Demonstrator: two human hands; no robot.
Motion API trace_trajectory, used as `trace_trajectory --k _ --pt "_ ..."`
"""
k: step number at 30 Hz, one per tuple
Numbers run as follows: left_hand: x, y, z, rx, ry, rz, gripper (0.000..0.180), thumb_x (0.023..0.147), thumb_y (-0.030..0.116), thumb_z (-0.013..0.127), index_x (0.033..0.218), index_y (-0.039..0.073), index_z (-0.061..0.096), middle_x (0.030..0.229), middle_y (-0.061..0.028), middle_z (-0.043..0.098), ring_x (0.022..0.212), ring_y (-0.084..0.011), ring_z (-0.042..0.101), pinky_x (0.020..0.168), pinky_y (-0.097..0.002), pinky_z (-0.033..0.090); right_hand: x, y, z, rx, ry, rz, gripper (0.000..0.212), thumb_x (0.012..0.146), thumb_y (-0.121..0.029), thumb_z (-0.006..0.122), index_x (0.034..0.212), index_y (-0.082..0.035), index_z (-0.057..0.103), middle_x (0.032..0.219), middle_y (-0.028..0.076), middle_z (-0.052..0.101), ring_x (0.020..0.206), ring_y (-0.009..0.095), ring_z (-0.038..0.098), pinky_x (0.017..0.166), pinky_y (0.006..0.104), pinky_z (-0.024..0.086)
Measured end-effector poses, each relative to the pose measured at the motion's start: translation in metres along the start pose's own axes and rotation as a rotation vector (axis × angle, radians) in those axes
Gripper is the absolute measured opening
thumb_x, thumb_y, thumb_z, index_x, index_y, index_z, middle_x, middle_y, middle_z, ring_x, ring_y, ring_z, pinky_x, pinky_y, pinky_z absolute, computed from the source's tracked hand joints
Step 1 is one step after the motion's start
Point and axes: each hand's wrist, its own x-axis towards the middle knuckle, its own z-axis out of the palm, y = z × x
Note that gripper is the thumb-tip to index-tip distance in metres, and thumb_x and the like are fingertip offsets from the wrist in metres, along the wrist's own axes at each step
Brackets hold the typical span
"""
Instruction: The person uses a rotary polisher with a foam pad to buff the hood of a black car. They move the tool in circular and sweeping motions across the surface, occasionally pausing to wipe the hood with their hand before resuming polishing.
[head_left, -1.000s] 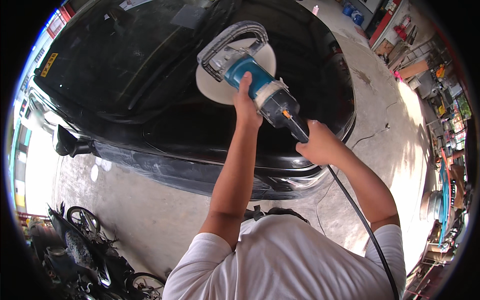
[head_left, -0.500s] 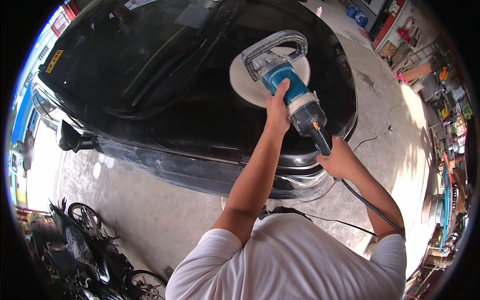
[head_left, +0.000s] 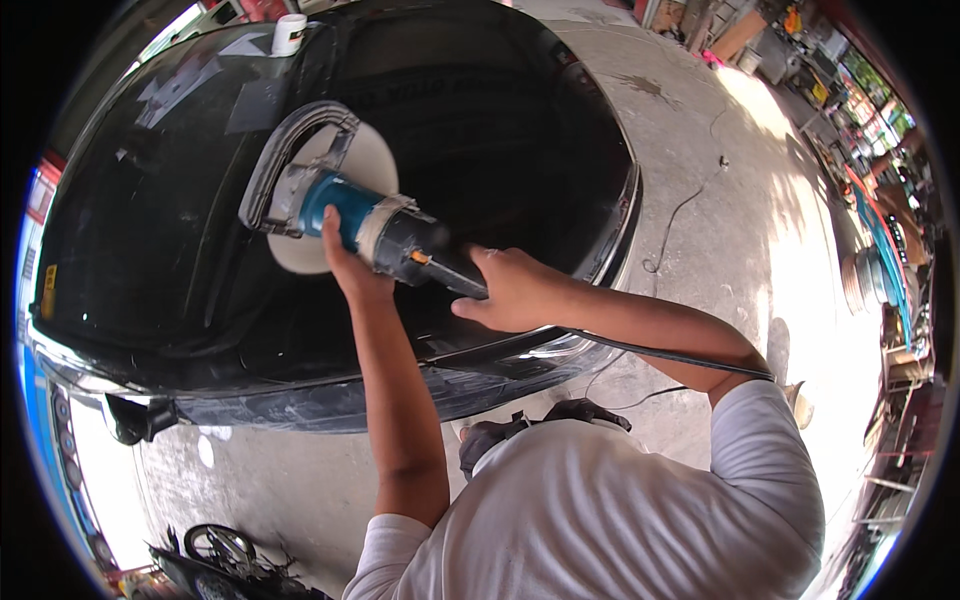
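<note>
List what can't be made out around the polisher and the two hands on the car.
- Head view: underside of the white polishing pad lies against the black car hood; the paint beneath is hidden.
- Left hand: its fingers wrap behind the polisher, out of sight.
- Right hand covers the rear handle; any trigger is hidden.
- White container: too small to identify.

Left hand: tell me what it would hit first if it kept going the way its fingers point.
The left hand points up-left along the blue polisher body it grips. Going on, it would probably meet the grey loop handle first, then the black car surface; depth is unclear.
</note>
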Motion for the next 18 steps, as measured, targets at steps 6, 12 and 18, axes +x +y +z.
trace_trajectory --k 6,12,18 --pt "0.006 -0.077 0.034 0.068 0.106 0.034 0.066 0.099 0.05 0.065 0.139 -0.001 0.052 0.121 -0.0208 0.069 0.11 -0.0365 0.071 0.098 -0.0498 0.058 -0.044 0.054 -0.019 -0.029 0.082 0.115 0.064 0.089 -0.018 0.072 0.142 0.008 0.047 0.091 0.032 0.073 0.09 0.046 0.075 0.083 0.0475 0.061" --pt "0.002 -0.211 0.099 0.116 0.077 -0.023 0.057 0.1 0.041 0.068 0.135 -0.002 0.054 0.121 -0.0178 0.068 0.105 -0.0329 0.072 0.093 -0.0463 0.061 -0.128 0.148 -0.054 -0.082 0.227 0.307 0.061 0.086 -0.017 0.072 0.14 0.001 0.052 0.097 0.031 0.072 0.095 0.048 0.073 0.082 0.0492 0.06" --pt "0.015 -0.325 0.171 0.117 0.054 -0.257 0.061 0.092 0.034 0.082 0.133 -0.002 0.055 0.117 -0.0138 0.066 0.1 -0.0259 0.071 0.087 -0.0422 0.062 -0.195 0.215 -0.098 -0.064 0.367 0.427 0.053 0.083 -0.015 0.071 0.132 0.0 0.055 0.097 0.03 0.071 0.097 0.05 0.071 0.085 0.0509 0.058"
